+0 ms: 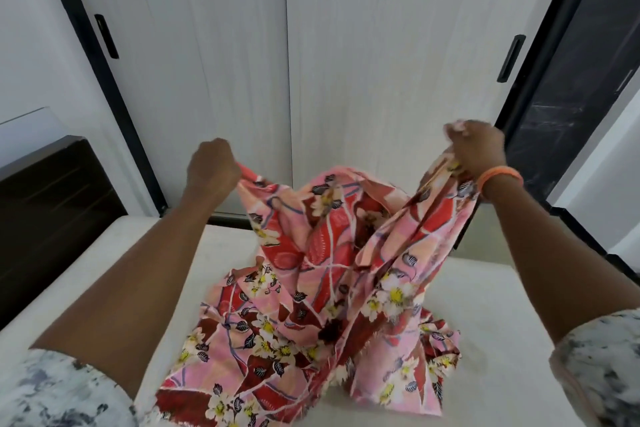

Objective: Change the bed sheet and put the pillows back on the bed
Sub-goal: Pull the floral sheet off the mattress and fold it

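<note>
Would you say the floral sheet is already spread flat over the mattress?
No, the floral sheet is bunched up, lifted by the left hand and right hand, leaving the mattress bare around it.

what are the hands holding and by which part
Both hold the pink and red floral cotton bed sheet by its upper edge: left hand and right hand each have a bunched grip.

Both hands are raised over a bare white mattress [502,308], each gripping a bunched edge of a pink and red floral cotton bed sheet [311,288]. The left hand [213,165] and right hand [479,147] hold it apart, its lower folds heaped on the mattress. An orange wristband [500,175] circles the right wrist, and white wardrobe doors [287,55] stand behind.
</note>
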### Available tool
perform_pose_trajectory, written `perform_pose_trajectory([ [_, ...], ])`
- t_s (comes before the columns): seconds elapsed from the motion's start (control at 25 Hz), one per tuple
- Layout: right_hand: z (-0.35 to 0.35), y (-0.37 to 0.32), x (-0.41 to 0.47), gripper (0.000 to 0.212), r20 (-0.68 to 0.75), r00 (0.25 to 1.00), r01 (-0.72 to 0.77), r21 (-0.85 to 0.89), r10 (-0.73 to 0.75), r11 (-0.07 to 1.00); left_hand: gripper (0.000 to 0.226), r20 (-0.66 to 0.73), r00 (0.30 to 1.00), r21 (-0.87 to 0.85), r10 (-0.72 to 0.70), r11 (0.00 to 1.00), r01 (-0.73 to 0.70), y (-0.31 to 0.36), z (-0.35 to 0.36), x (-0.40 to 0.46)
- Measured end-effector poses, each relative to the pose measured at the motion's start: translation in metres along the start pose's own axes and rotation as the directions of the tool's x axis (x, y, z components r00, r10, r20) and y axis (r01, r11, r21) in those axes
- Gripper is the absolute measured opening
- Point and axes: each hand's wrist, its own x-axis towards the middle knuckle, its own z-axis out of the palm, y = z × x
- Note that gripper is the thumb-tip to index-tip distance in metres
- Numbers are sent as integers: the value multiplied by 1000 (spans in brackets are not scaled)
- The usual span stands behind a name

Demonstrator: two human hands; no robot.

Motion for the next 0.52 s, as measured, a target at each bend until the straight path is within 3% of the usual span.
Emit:
perform_pose_trajectory([
  [0.12,-12,43,-3,44,-67,977,-193,146,204,970,42,183,978,91,-97,993,82,-47,29,-32],
  [0.24,23,82,-59,42,73,915,-403,230,398,886,14,494,857,-124,-147,964,237,-66,87,-102],
  [0.32,56,92,-123,26,215,808,-587,378,549,716,7,623,769,-329,-140,846,420,-64,122,-159],
  [0.4,87,91,-192,18,354,724,-687,445,592,575,10,667,732,-455,-137,703,546,-56,149,-211],
  [0.52,118,82,-277,20,472,736,-675,460,485,577,18,666,716,-535,-211,533,655,-40,170,-272],
])
